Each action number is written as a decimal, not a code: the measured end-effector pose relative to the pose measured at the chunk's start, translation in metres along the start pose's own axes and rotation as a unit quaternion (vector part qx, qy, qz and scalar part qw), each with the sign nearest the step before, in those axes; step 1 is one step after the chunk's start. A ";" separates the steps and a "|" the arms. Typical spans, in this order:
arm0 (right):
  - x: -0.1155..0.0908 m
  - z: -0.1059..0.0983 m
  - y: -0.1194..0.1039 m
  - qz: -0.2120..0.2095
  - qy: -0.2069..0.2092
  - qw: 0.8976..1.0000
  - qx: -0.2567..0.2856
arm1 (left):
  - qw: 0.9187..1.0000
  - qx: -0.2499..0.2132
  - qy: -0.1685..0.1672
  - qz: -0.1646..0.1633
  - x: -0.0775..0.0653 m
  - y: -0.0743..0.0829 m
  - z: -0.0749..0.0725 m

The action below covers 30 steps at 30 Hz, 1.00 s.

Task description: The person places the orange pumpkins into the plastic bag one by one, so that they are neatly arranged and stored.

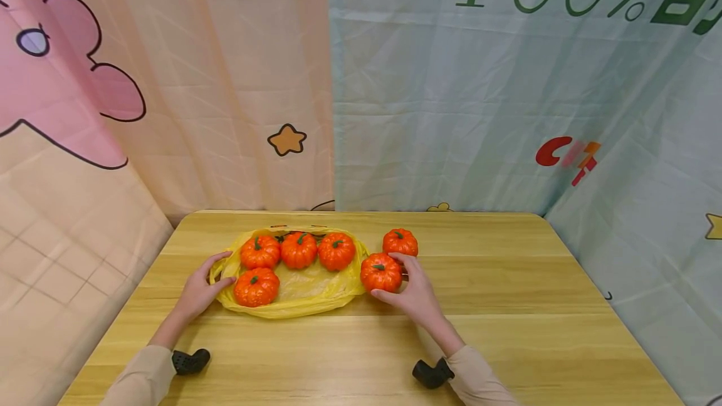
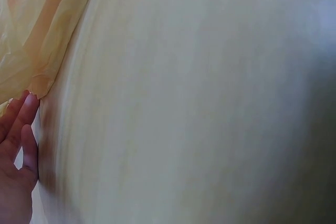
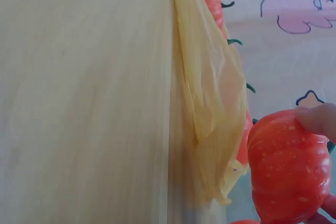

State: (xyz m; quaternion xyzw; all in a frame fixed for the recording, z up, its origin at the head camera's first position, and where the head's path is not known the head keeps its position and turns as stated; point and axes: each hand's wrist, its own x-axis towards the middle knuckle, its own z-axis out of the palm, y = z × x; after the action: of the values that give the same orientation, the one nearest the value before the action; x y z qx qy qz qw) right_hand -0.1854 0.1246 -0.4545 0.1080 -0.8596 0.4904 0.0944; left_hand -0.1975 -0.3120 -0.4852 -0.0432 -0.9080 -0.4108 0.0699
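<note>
A yellow plastic bag [image 1: 304,290] lies spread open on the table, with several small orange pumpkins [image 1: 299,250] sitting inside it. At the bag's left edge, my left hand [image 1: 198,287] holds the rim, thumb on the inner side near the front-left pumpkin [image 1: 256,287]. In the left wrist view, the fingers [image 2: 18,121] lie against the outside of the bag [image 2: 39,35]. My right hand [image 1: 414,290] grips another pumpkin [image 1: 380,272] between thumb and fingers, right at the bag's right edge. The right wrist view shows this pumpkin [image 3: 289,166] close up.
One loose pumpkin [image 1: 400,242] stands on the table just behind the right hand. The wooden table [image 1: 507,281] extends to both sides and toward me. Printed curtains [image 1: 440,111] hang behind its far edge. Black wrist devices [image 1: 433,373] sit by the sleeves.
</note>
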 end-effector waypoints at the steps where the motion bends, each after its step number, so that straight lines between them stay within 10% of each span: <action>1: 0.000 0.002 -0.002 -0.003 0.001 1.000 0.002 | 1.000 0.000 0.001 0.001 0.000 0.000 0.000; 30: 0.013 0.060 -0.046 -0.080 -0.037 0.995 0.047 | 1.000 0.000 0.003 0.001 -0.001 0.001 0.000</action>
State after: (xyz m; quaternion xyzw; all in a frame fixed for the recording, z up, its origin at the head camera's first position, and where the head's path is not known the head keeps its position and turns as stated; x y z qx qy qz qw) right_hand -0.1889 0.0485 -0.4434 0.1988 -0.8269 0.5170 0.0968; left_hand -0.1965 -0.3116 -0.4850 -0.0429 -0.9079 -0.4105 0.0733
